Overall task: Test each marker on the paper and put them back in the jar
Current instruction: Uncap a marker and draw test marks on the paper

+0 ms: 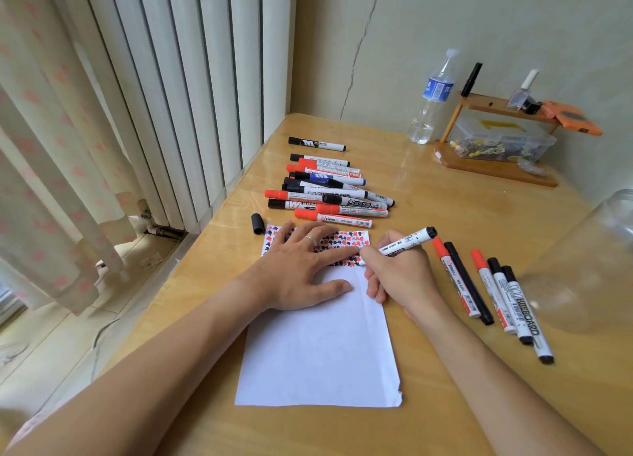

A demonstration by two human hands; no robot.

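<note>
The right hand (397, 277) is seen gripping a black-capped marker (407, 241) in a writing hold, the grip closed around the barrel near its lower end. The tip is hidden behind the fingers, at the right edge of the paper (318, 346), beside the band of red and black test marks. The marker's long axis is tilted, rising away from the paper up and to the right. The left hand (301, 270) is laid flat on the paper, its fingers spread, holding the sheet down. A loose black cap (257, 223) is noted just beyond the paper's far left corner. A pile of markers (325, 188) lies on the surface beyond the paper. Five markers (493, 294) are laid to the right of the right hand. The jar (589, 260) stands further right, partly out of view; it is judged nearer to the right hand, so return of the marker would fall to that side.
</note>
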